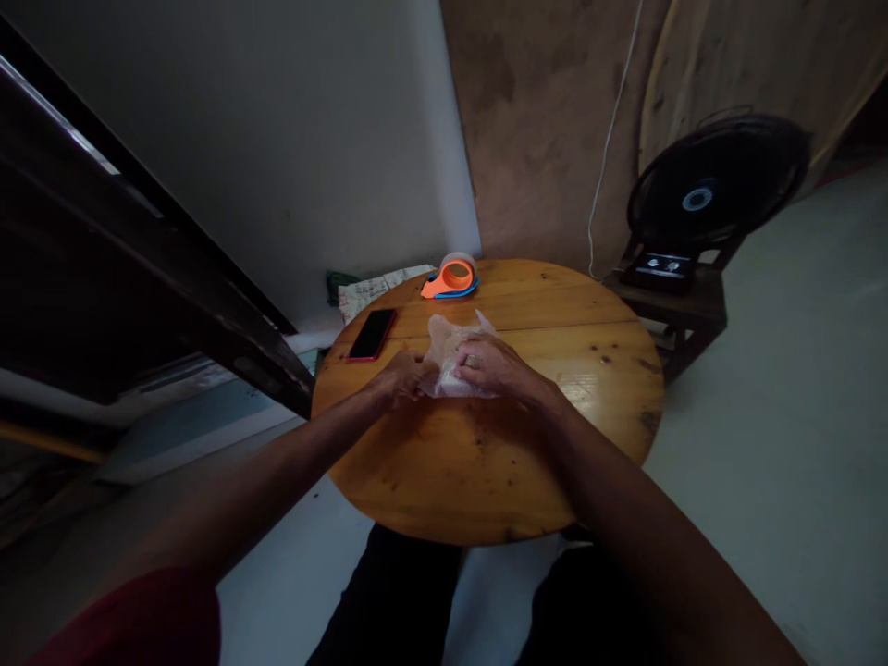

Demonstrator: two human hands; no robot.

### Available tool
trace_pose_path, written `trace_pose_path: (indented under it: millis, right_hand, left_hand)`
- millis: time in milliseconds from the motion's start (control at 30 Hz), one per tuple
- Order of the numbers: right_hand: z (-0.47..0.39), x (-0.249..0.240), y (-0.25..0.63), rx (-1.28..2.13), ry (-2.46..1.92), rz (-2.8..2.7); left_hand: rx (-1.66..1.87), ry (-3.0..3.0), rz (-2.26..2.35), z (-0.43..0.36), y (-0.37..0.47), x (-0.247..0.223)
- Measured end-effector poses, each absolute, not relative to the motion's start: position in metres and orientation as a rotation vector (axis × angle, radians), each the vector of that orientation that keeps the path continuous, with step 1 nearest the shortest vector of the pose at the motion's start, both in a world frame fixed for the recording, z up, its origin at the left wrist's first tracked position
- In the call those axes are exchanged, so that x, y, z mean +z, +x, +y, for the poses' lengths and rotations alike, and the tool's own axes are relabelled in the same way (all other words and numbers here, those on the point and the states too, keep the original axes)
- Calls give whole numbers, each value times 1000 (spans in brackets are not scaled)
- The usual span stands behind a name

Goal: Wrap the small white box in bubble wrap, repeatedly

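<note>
Plastic bundle [447, 344] (crinkled) under right grip [492, 363]; left grip [409, 375] at edge.

A wrapped bundle [444, 338] sits near the middle of the table [458, 490], a person's left hand [409, 376] at its left side and the right hand [489, 363] on its right. A phone [373, 334] lies beyond the left hand, toward the table's left edge; a tape dispenser [442, 287] rests behind the bundle, near the far edge. Paper [375, 289] shows past the far left rim, before the wall [347, 139]. Beyond the table at right, a fan [697, 198] stands on a stool [684, 303], a cord [607, 148] hanging to its left.
</note>
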State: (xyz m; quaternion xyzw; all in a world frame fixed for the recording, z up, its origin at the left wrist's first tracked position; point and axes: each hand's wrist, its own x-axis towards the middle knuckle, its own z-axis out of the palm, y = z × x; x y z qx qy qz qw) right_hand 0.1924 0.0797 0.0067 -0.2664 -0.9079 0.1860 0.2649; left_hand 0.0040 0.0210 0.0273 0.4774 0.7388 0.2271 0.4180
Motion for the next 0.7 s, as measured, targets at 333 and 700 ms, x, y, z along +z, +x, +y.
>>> trace_pose_path:
  millis: [333,700]
  right_hand:
    - [77,8,193,476,-732,-2465]
    - [76,8,193,514,-716,-2426]
  left_hand:
    - [767,1056,1774,19,13,32]
    - [760,1016,1612,9,-2,23]
